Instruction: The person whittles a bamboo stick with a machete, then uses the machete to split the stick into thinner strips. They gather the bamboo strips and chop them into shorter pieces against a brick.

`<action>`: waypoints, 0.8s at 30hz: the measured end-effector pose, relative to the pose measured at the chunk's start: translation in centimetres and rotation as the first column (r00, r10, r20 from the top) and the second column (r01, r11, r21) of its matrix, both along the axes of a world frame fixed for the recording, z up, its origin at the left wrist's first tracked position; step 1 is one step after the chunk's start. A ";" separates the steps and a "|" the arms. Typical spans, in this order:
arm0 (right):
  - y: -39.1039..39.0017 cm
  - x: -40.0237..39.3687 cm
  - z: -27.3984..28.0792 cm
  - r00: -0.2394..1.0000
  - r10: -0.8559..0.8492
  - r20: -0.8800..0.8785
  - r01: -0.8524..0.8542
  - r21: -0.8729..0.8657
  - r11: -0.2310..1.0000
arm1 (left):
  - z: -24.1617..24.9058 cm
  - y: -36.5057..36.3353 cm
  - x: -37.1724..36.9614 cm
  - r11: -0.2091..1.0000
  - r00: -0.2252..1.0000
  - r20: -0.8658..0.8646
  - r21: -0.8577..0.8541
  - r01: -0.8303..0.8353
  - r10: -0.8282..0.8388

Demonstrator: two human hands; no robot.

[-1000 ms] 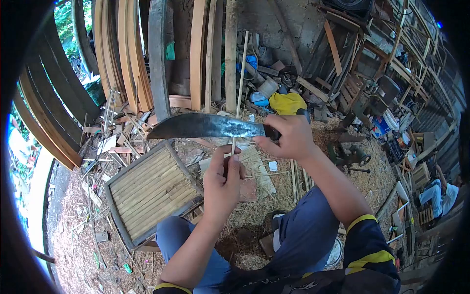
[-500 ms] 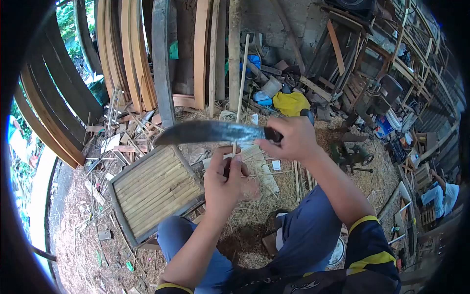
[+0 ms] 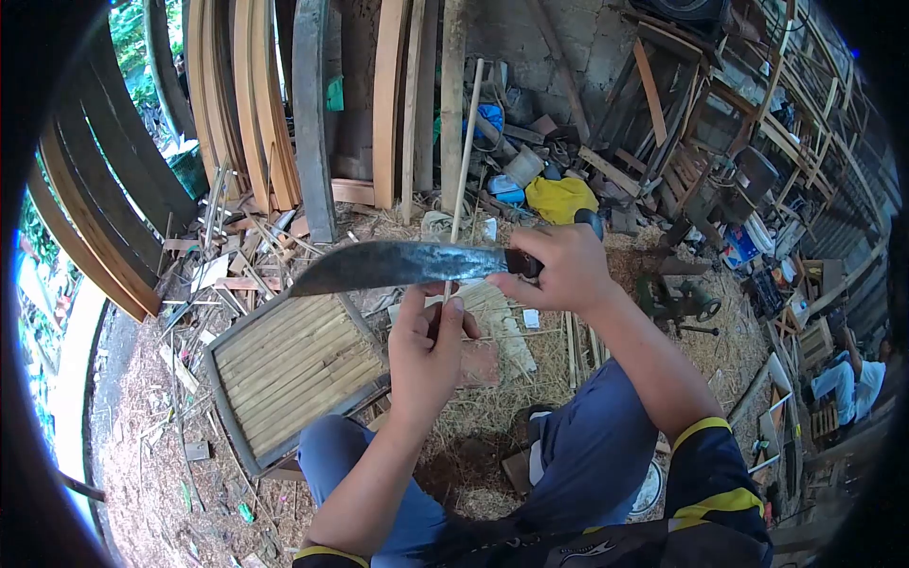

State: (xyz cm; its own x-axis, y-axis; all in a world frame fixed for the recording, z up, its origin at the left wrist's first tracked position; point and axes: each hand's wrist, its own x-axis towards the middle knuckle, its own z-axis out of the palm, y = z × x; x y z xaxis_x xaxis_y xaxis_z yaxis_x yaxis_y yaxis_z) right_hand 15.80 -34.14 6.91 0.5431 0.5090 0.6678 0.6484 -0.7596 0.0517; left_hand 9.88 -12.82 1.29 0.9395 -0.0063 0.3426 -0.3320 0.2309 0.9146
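Note:
My right hand (image 3: 561,267) is closed round the dark handle of a machete (image 3: 398,265). Its broad, worn blade points left and crosses in front of a thin bamboo stick (image 3: 464,161). My left hand (image 3: 431,346) pinches that stick between thumb and fingers, just below the blade. From there the stick rises upright, leaning slightly right at its top. Left of my left hand lies a framed panel of bamboo slats (image 3: 294,369), close by my left knee.
Shavings and wood scraps (image 3: 251,270) litter the ground. Long planks (image 3: 256,104) lean at the back left. A yellow cloth (image 3: 561,199) lies by rubble at the wall, and a metal vise (image 3: 677,298) stands to the right. Another person (image 3: 857,383) sits at the far right.
The blade is less blurred now and its tip sits slightly farther left. The stick's top has tilted a little to the right. Both hands keep their grips.

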 end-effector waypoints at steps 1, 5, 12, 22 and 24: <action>0.1 0.1 -0.2 1.000 0.004 0.000 -0.004 0.007 1.000 | -0.1 -0.1 0.0 1.000 1.000 0.017 0.017 -0.009 0.009; -0.3 -0.2 0.7 1.000 -0.016 -0.019 0.016 0.007 1.000 | 0.1 0.2 -0.1 0.995 1.000 0.011 0.099 -0.021 0.020; -0.3 0.0 0.4 1.000 -0.024 0.013 0.023 0.024 0.999 | -0.5 -0.3 0.1 0.998 0.997 0.073 0.062 -0.033 0.028; -0.8 0.2 0.4 0.998 -0.067 0.013 0.066 0.052 0.996 | 0.6 0.6 -0.9 0.992 0.995 -0.095 0.124 0.013 -0.001; -0.8 0.2 0.6 0.998 -0.064 0.029 0.062 0.060 0.996 | 0.0 0.4 -0.4 0.997 0.998 -0.056 0.081 0.014 -0.009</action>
State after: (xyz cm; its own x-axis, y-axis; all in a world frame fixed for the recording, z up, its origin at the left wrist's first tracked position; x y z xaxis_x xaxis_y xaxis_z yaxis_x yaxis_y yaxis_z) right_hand 15.99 -34.92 7.50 0.5514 0.4336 0.7127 0.5980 -0.8011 0.0248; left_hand 9.46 -12.41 1.25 0.9567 -0.0428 0.2879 -0.2780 0.1584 0.9474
